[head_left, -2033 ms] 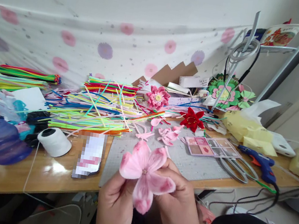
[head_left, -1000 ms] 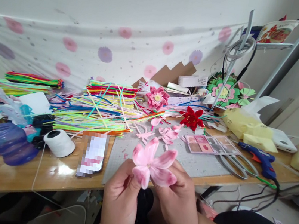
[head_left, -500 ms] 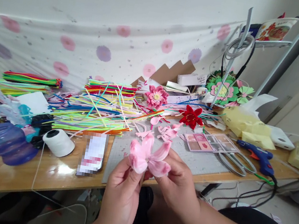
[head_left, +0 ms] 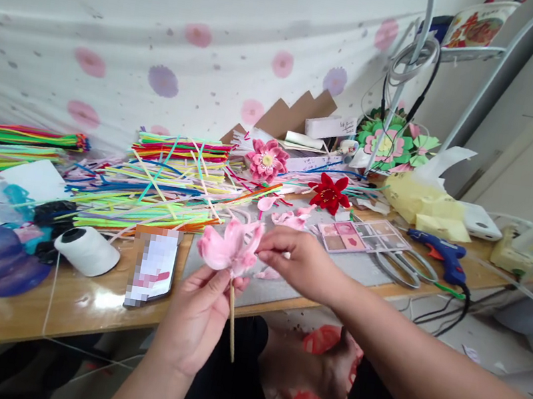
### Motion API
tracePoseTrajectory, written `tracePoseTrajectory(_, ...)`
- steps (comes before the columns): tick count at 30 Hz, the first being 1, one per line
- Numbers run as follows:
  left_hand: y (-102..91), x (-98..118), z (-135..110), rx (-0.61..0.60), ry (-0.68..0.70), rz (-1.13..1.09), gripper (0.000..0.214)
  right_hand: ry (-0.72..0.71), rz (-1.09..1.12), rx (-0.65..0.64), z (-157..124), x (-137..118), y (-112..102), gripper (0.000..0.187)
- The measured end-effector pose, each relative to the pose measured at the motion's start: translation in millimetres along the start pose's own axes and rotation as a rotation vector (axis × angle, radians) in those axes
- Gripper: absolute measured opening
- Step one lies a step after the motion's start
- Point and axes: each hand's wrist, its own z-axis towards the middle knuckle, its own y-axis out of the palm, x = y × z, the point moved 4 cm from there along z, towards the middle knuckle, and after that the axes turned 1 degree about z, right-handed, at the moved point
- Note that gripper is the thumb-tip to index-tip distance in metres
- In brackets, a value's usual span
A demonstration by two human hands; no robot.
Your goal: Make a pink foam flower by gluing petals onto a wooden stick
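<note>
My left hand is closed around the base of a pink fuzzy flower, just above the table's front edge. A thin wooden stick slants down from under the flower as its stem. Fingers pinched, my right hand meets the edge of the flower's right-hand petal. Behind the hands, more pink petals and a single small petal piece lie on the grey cutting mat.
Bundles of coloured pipe cleaners fill the back left. A white thread spool and a phone lie left. To the right are a red flower, a powder palette, scissors and a blue glue gun.
My left hand has tilted the flower, so its stick now shows below. The right hand has shifted from the flower's underside up to its right petal. The view has turned slightly right.
</note>
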Motion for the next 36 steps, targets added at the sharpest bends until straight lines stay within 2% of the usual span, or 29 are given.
tracePoseTrajectory(3, -0.8, -4, -1, 0.053, -0.021, -0.070, 0.009, 0.134, -0.004, 0.059, -8, 16, -16, 0.011)
tracePoseTrajectory(5, 1.6, -7, -3, 0.055, 0.000, -0.097, 0.007, 0.106, 0.015, 0.070, -17, 16, -16, 0.009)
tracePoseTrajectory(9, 14.8, -11, -8, 0.001, 0.095, -0.122, 0.015, -0.091, 0.088, 0.260, -37, -7, 4, 0.016)
tracePoseTrajectory(12, 26.2, -13, -13, -0.027, 0.131, -0.143, 0.020, -0.096, 0.114, 0.385, -46, -21, 20, 0.015)
tracePoseTrajectory(16, 34.3, -14, -23, -0.018, 0.181, -0.115, 0.020, -0.054, 0.152, 0.497, -51, -31, 25, 0.012)
tracePoseTrajectory(21, 36.5, -13, -34, -0.012, 0.206, -0.054, 0.006, -0.062, 0.206, 0.544, -58, -36, 25, 0.013)
tracePoseTrajectory(26, 36.7, -17, -40, 0.020, 0.147, -0.127, 0.019, -0.065, 0.226, 0.547, -63, -36, 27, 0.012)
tracePoseTrajectory(31, 38.2, -18, -39, -0.004, 0.080, -0.157, 0.022, -0.029, 0.258, 0.553, -63, -32, 29, 0.010)
tracePoseTrajectory(36, 36.1, -16, -34, 0.000, 0.149, -0.077, 0.024, 0.065, 0.288, 0.515, -57, -28, 28, 0.008)
